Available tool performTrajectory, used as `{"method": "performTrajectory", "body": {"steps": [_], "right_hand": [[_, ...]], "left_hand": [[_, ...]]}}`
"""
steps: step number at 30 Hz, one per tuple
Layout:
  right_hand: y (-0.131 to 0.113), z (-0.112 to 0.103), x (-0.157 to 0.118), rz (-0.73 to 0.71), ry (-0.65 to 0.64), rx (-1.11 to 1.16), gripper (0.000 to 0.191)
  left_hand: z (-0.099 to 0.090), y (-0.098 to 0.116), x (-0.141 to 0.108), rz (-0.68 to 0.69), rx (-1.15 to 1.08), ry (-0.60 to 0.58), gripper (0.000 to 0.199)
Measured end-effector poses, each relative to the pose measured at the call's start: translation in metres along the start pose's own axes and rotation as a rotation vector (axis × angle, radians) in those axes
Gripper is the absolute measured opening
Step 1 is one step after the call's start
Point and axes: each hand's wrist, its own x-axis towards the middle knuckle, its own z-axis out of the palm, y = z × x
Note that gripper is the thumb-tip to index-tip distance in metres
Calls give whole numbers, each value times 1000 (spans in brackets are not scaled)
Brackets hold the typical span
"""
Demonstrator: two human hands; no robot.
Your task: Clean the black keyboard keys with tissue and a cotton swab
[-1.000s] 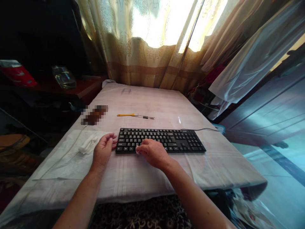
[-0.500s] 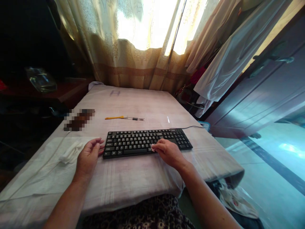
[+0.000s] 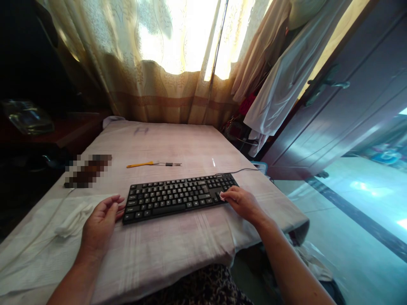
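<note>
A black keyboard (image 3: 171, 197) lies slightly slanted on the cloth-covered table. At its left end rests my left hand (image 3: 103, 218), fingers loosely curved and apart, their tips by the keyboard's edge. My right hand (image 3: 242, 204) pinches a small white wad (image 3: 221, 195) and presses it on the keys near the arrow keys, partly covering the number pad. Behind the keyboard lie a yellow-handled tool (image 3: 140, 164) and a small dark piece with thin metal ends (image 3: 173, 164).
White folded cloth (image 3: 74, 219) lies on a white sheet (image 3: 38, 254) at the left, beside a cable. A blurred-out dark object (image 3: 89, 171) sits beyond it. The keyboard's cable (image 3: 244, 170) runs off the right edge. Curtains (image 3: 152, 97) hang behind; a door (image 3: 318, 106) stands at the right.
My right hand has moved right along the keyboard with the white wad, from beside the space bar to the arrow keys. The view has shifted; my left hand stays at the left end.
</note>
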Motion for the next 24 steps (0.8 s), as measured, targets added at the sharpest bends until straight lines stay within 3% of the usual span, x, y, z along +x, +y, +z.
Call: {"method": "performTrajectory", "body": {"steps": [5, 13, 18, 21, 24], "right_hand": [[30, 0, -11, 83, 78, 120, 23], [52, 7, -15, 109, 195, 298, 25], [78, 3, -10, 178, 291, 242, 25], [68, -2, 10, 166, 313, 212, 24], [24, -1, 43, 83, 224, 203, 20]], "left_hand": [[-2, -4, 2, 13, 8, -10, 21], [-2, -2, 1, -4, -3, -2, 23], [-4, -6, 7, -30, -29, -7, 33], [-5, -8, 11, -37, -34, -29, 41], [-7, -10, 13, -13, 11, -73, 49]]}}
